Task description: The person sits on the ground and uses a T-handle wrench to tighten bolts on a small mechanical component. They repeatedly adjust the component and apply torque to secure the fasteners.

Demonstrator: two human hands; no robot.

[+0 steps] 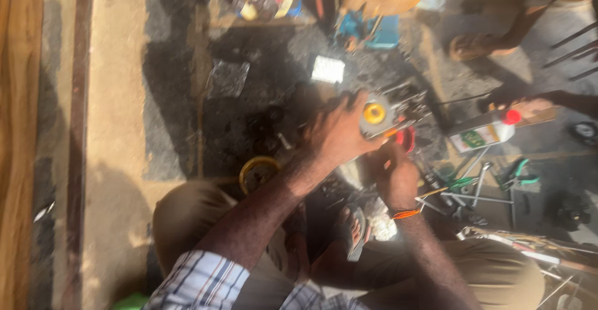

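Small metal engine part (381,115), grey casing with round yellow centre, is gripped from left side by left hand (336,134), held above greasy black ground. Right hand (392,174) is pressed beneath part, fingers curled; what is grasped cannot be told. White plastic bottle (483,133) with red cap is laid on side just right. Green-handled pliers (520,171) and thin metal rods are scattered near. Little open room at right; bare sandy floor (115,98) lies left.

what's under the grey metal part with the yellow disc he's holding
Below the metal part a red piece shows, and the right hand reaches up beneath it. The left hand covers its near side, so what lies directly underneath is hidden.
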